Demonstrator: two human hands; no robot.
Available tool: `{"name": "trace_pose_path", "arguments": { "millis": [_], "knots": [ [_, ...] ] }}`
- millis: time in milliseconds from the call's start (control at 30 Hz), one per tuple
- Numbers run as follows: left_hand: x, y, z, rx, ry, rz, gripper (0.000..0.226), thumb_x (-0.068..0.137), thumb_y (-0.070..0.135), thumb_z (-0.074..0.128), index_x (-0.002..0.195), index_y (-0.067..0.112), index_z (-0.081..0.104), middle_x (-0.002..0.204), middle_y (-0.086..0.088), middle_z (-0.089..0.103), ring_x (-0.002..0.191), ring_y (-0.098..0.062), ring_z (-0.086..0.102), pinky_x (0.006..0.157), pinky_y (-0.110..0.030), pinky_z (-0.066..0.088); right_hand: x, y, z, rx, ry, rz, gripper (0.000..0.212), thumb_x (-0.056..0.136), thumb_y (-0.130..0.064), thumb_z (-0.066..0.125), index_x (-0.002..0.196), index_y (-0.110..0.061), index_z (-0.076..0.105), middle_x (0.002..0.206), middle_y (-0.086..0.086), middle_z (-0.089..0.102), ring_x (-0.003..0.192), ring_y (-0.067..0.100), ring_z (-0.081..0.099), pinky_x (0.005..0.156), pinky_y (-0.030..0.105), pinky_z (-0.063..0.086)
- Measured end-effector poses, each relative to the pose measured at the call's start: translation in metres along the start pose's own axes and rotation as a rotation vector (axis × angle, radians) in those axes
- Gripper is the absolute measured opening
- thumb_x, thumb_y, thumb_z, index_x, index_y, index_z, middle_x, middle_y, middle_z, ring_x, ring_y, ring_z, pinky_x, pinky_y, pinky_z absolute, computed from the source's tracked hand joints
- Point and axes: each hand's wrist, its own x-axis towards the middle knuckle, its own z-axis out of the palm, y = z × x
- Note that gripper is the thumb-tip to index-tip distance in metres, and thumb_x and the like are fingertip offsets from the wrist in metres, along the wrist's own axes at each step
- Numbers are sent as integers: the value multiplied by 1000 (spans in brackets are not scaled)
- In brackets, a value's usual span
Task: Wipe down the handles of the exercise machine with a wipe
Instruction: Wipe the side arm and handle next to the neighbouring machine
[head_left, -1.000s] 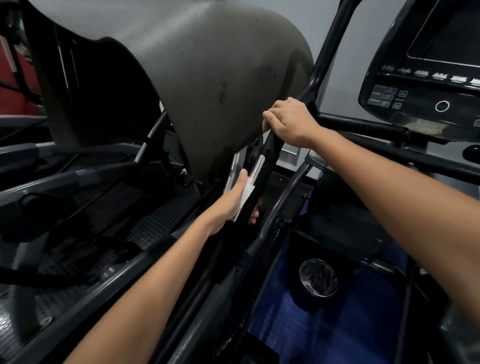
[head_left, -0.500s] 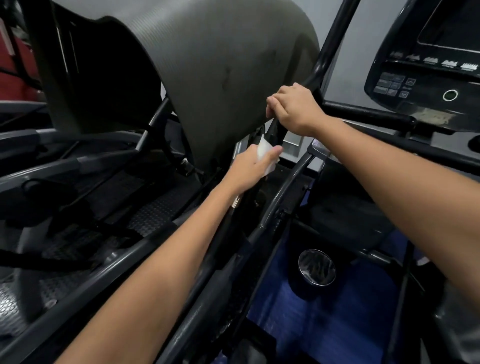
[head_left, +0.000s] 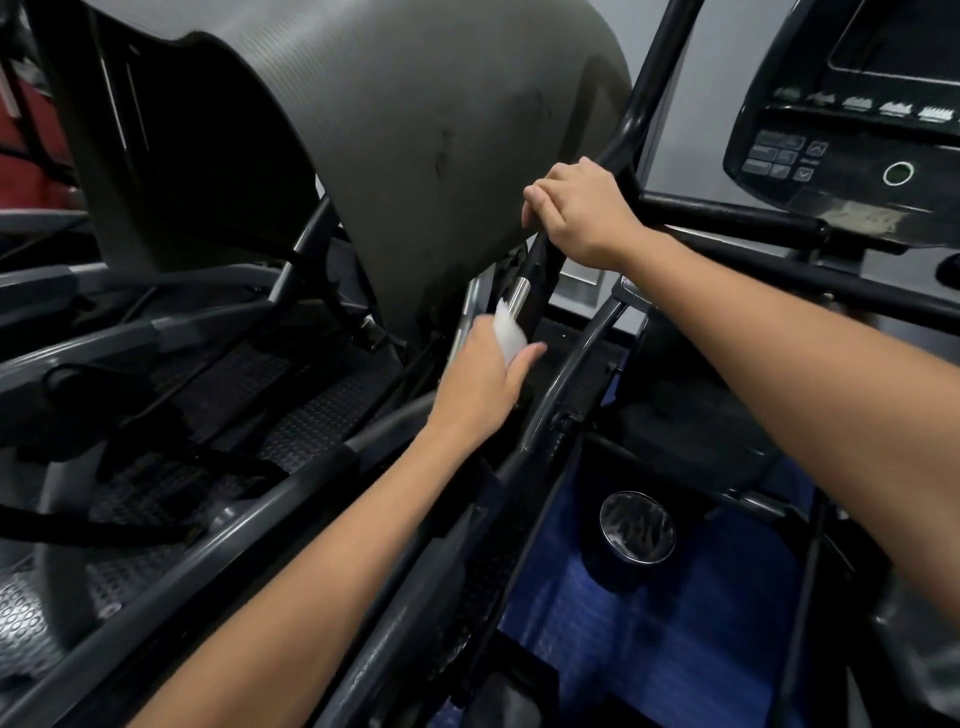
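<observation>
A black handle bar (head_left: 540, 270) of the exercise machine runs up the middle of the view, with a shiny metal sleeve (head_left: 517, 296) partway along. My right hand (head_left: 582, 210) grips the bar above the sleeve. My left hand (head_left: 483, 384) holds a white wipe (head_left: 508, 330) against the bar just below the sleeve, thumb out to the right. The wipe's lower part is hidden by my fingers.
A big grey ribbed shroud (head_left: 405, 130) overhangs the bar on the left. A console with buttons (head_left: 841, 145) sits at the upper right. Dark frame tubes (head_left: 566, 395) cross below, over studded foot plates (head_left: 311, 410), a round chrome cap (head_left: 636, 527) and blue flooring (head_left: 649, 649).
My left hand with the wipe slid up the bar toward my right hand, then came back down to just below the metal sleeve. My right hand kept its grip.
</observation>
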Motion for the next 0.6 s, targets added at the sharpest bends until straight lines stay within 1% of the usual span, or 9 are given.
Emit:
{"name": "trace_pose_path", "arguments": {
  "millis": [100,167,233,300,333,400,467,533,600],
  "knots": [
    [31,16,-12,-43,-57,4,56,93,61,49,100,6,56,88,-4,68,79,-18,60,72,-33,44,0,1,-2,6,2,-12,51,103,-37,24,87,-28,71,98,5,63,100,27,57,97,36,33],
    [40,15,-21,-174,-230,-54,69,95,69,35,93,8,67,84,0,72,73,-3,62,74,-29,49,0,1,-1,4,1,-12,51,103,-38,23,87,-28,70,98,4,62,101,26,57,97,36,32],
    [34,6,-25,-414,-417,-189,72,94,75,25,105,21,71,98,6,74,82,9,61,81,-22,53,1,2,0,6,0,-12,51,103,-38,22,86,-29,69,97,3,60,101,25,57,97,35,32],
    [19,-14,-25,-628,-539,-312,74,90,79,20,93,23,68,82,9,72,73,3,65,72,-19,54,0,3,-1,12,-1,-12,50,104,-38,23,87,-29,69,97,3,60,101,25,56,98,35,31],
    [10,-23,-23,-677,-562,-359,78,88,80,21,88,16,66,74,1,70,67,-9,66,68,-23,54,1,3,-1,12,-1,-11,50,104,-37,23,87,-29,69,97,3,60,101,25,56,98,35,31],
    [-9,-35,-20,-642,-505,-389,82,87,79,21,79,11,65,68,-11,66,63,-21,64,65,-30,53,1,3,1,17,-7,-4,51,104,-38,22,86,-30,69,97,2,60,101,25,56,97,34,31],
    [-26,-40,-16,-398,-364,-278,67,92,72,25,74,20,63,68,-4,69,66,-16,66,69,-30,48,1,2,2,26,0,8,53,102,-41,19,84,-31,68,95,0,61,101,24,56,97,35,32],
    [-32,-37,-12,-179,-225,-166,47,95,64,41,89,21,59,81,1,70,78,-15,66,74,-30,46,0,1,3,39,7,22,54,101,-44,18,82,-32,67,95,-1,61,100,24,57,97,36,33],
    [-21,-26,-10,-39,-135,-62,44,94,57,51,103,14,50,95,0,66,86,-20,61,76,-34,47,0,0,2,39,3,18,54,101,-44,18,83,-32,68,96,-1,62,100,24,57,97,37,34]
  ]
}}
